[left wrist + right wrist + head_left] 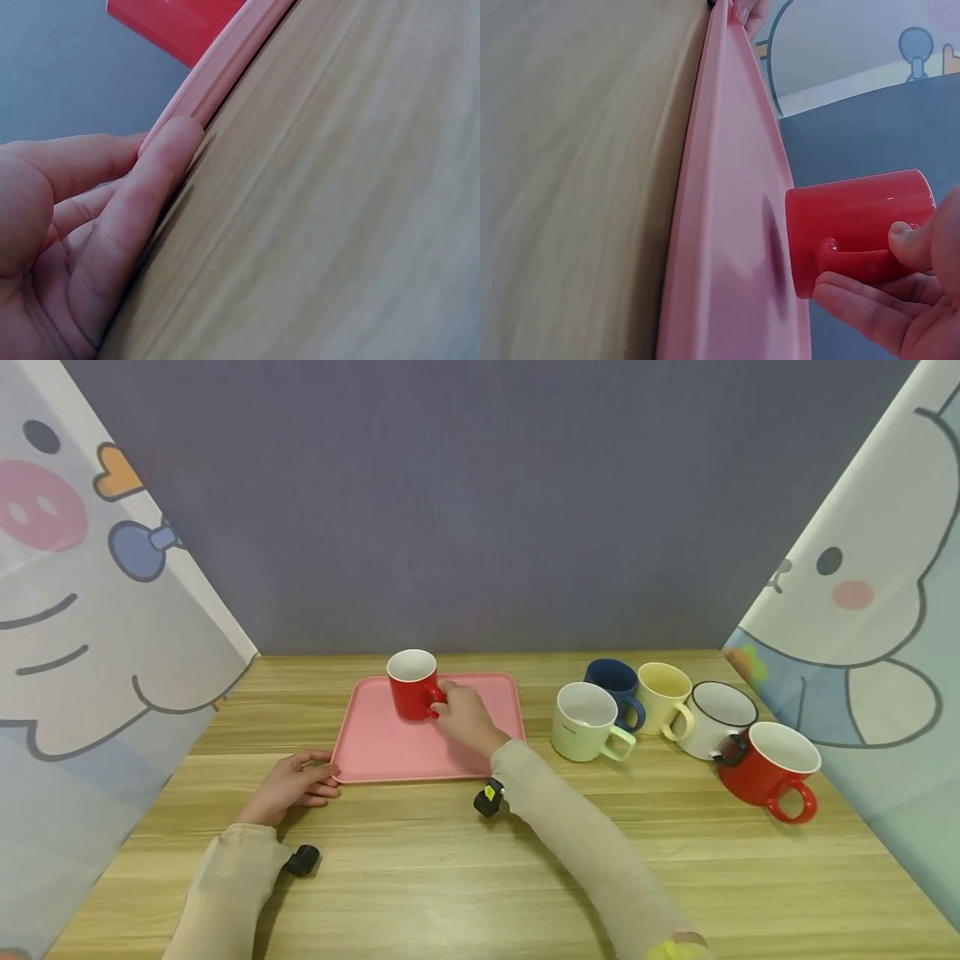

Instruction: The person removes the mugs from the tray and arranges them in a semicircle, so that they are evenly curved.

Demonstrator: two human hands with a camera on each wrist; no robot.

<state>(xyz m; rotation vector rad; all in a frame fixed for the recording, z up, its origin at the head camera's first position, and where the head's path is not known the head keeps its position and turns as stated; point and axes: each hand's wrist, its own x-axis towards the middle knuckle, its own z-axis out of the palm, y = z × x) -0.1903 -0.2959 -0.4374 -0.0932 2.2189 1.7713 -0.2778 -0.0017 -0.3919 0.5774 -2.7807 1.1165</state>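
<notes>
My right hand (pixel 468 720) pinches the handle of a red mug (pixel 413 693) with a white inside. The mug is over the left back part of a pink tray (pixel 405 760). In the right wrist view, thumb and fingers are on the mug's handle (pixel 859 264), and a shadow shows on the tray just off its base. A narrow gap seems to lie between base and tray. My left hand (pixel 296 785) is at the tray's near left corner. Seen from the left wrist, its fingers (pixel 169 150) pinch the tray's rim (pixel 217 67).
To the right of the tray stand a pale green mug (pixel 577 731), a dark blue mug (pixel 609 675), a cream yellow mug (pixel 660 693), a white mug with a black rim (pixel 708 727) and a larger red mug (pixel 757 772). A grey wall (pixel 480 510) rises behind the wooden table (pixel 420 868).
</notes>
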